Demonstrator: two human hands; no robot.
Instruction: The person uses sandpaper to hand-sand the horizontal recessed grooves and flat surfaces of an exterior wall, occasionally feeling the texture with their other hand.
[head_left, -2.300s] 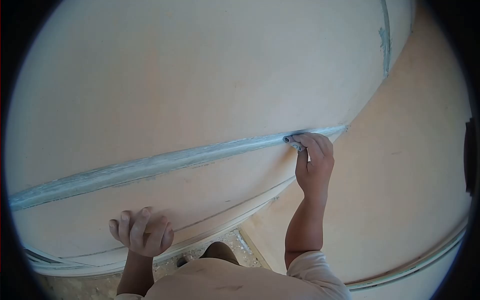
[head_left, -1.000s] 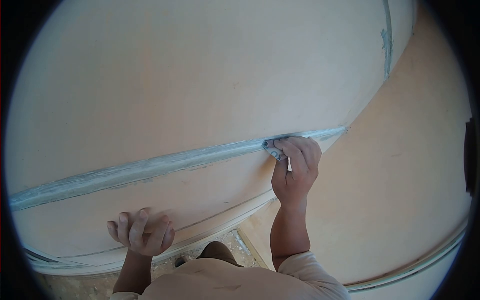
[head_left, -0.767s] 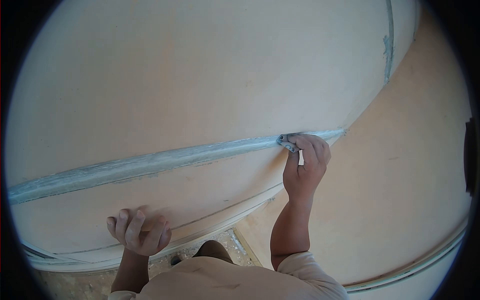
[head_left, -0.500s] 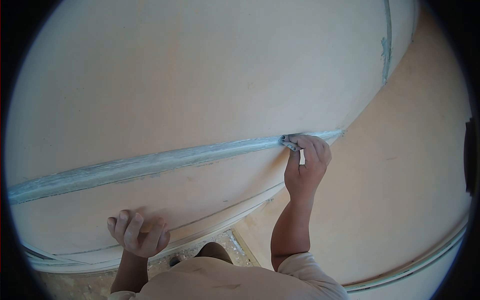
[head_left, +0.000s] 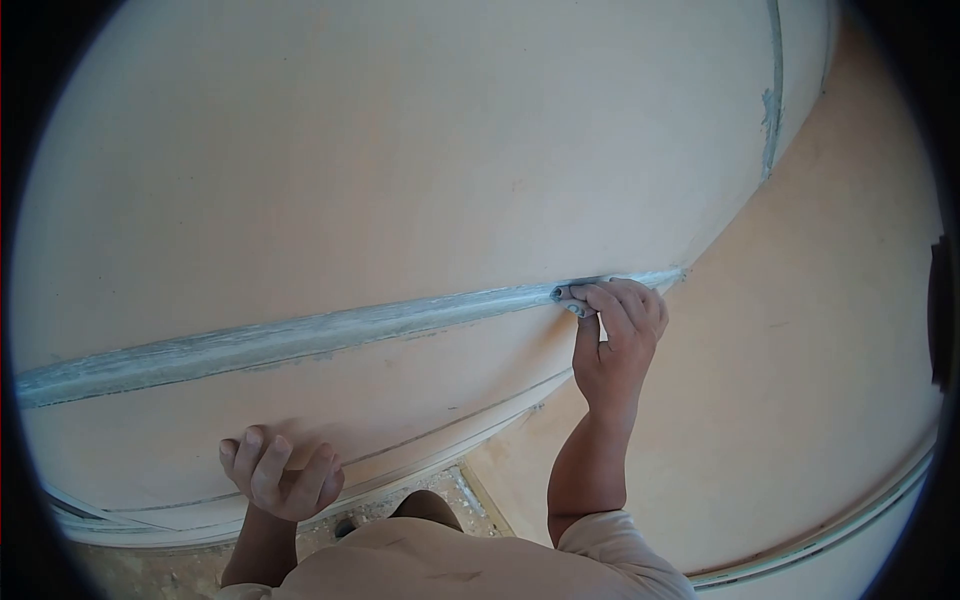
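Observation:
My right hand (head_left: 618, 325) pinches a folded piece of sandpaper (head_left: 572, 302), its curled end poking out past the fingertips. The fingers press it at a grey-white, filler-streaked band (head_left: 290, 338) that crosses the pale wall (head_left: 400, 150), near the band's right end. Lower left, my left hand (head_left: 280, 478) is held palm up by the lower part of the wall, holding nothing, its fingers half bent and spread apart.
At right, a tan wall surface (head_left: 760, 400) meets the pale wall at a corner. Another grey filled seam (head_left: 772, 110) runs up near that corner. Below, the floor (head_left: 470, 500) is speckled with pale debris, and a dark object (head_left: 940, 315) sits at the right edge.
My right hand and the sandpaper have shifted slightly down in the view, still at the band. My left hand is almost unmoved.

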